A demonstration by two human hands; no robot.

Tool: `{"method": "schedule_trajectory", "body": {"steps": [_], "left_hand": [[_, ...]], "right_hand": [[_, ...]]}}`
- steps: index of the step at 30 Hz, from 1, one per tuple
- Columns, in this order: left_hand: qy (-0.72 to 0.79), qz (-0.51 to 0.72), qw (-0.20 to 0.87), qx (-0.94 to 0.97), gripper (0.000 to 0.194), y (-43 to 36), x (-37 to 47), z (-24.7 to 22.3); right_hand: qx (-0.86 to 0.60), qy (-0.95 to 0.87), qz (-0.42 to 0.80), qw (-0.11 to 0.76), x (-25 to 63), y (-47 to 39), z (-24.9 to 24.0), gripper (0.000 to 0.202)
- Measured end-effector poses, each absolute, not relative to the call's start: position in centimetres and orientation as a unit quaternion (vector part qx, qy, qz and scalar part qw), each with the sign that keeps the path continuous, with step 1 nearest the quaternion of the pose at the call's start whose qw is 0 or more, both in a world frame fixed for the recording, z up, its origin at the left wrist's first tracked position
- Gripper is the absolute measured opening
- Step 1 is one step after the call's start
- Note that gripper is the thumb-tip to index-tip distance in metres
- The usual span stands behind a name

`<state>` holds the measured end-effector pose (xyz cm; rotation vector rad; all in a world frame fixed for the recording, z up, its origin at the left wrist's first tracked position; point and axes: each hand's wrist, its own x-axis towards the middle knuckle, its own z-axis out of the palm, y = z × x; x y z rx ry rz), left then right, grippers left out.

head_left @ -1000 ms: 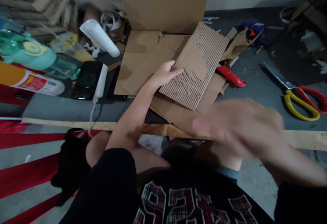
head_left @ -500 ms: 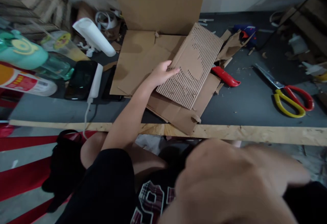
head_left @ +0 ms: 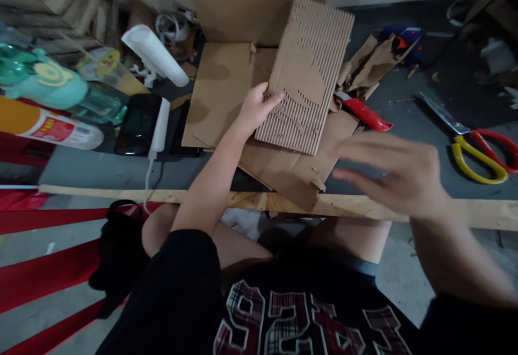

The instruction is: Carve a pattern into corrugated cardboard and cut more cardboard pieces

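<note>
My left hand grips the left edge of a rectangular piece of corrugated cardboard, thumb on top and fingers underneath. Its top paper is partly peeled, so ridges show around a smooth brown patch. Beneath it lie flat cardboard sheets on the desk. My right hand, blurred by motion, hovers over the front edge to the right of the cardboard. Its fingers point left, with a gap between thumb and fingers and nothing between them. A red-handled cutter lies just beyond that hand.
Scissors with red and yellow handles lie at the right. Torn cardboard scraps and a blue tool sit behind the cutter. On the left are a phone, a white cabled device, bottles and a white roll.
My right hand has swung from close in front of the camera out to the desk's front edge. My left hand has lifted and tilted the corrugated cardboard more upright.
</note>
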<state>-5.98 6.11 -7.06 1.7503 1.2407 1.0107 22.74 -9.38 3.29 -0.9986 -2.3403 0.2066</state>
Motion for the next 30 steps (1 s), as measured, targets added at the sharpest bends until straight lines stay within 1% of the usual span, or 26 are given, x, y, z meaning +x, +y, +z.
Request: {"method": "schedule_trajectory", "body": {"steps": [2,5,6,7,9,10,13,18,20,21,23,25,27,30], "left_hand": [[0.481,0.439,0.348,0.675,0.059,6.8,-6.3,-8.1],[0.456,0.49,0.337,0.662,0.068,7.5,-6.5,-8.8],[0.451,0.501,0.337,0.658,0.069,7.6,-6.5,-8.8],[0.452,0.509,0.335,0.651,0.07,7.6,-6.4,-8.7],[0.473,0.516,0.324,0.636,0.073,7.4,-6.2,-8.2],[0.491,0.512,0.318,0.629,0.073,7.2,-6.0,-7.8],[0.545,0.468,0.306,0.625,0.076,6.2,-5.5,-6.5],[0.553,0.392,0.299,0.672,0.091,5.2,-5.4,-5.8],[0.551,0.395,0.286,0.678,0.093,5.1,-5.5,-5.9],[0.55,0.402,0.279,0.677,0.093,5.1,-5.6,-5.9],[0.549,0.421,0.267,0.672,0.093,4.9,-5.7,-5.9],[0.548,0.435,0.256,0.668,0.093,4.7,-5.7,-5.7],[0.552,0.436,0.248,0.666,0.092,4.5,-5.7,-5.5],[0.558,0.433,0.242,0.665,0.09,4.3,-5.7,-5.5]], "right_hand": [[-0.438,-0.861,0.045,0.255,23.8,-5.5,1.7,0.038],[-0.623,-0.773,-0.01,0.123,25.0,-1.8,-0.5,0.063],[-0.658,-0.749,-0.013,0.079,25.1,-1.1,-1.0,0.065],[-0.678,-0.734,-0.011,0.047,25.0,-0.6,-1.4,0.061],[-0.68,-0.733,-0.005,0.02,24.6,-0.1,-2.0,0.051],[-0.675,-0.737,-0.007,0.019,24.3,0.0,-2.2,0.047],[-0.695,-0.717,-0.025,0.045,23.5,-0.3,-1.9,0.049],[-0.74,-0.649,0.012,0.173,22.9,-0.8,0.9,0.047],[-0.712,-0.667,0.033,0.214,22.8,-0.5,1.6,0.05],[-0.674,-0.703,0.039,0.225,22.8,-0.2,1.6,0.052],[-0.562,-0.799,0.042,0.21,22.7,0.4,1.1,0.052],[-0.469,-0.868,0.035,0.162,22.5,1.0,0.1,0.048],[-0.453,-0.882,0.023,0.126,22.4,1.2,-0.9,0.046],[-0.504,-0.857,0.016,0.102,22.7,0.9,-1.6,0.048]]}}
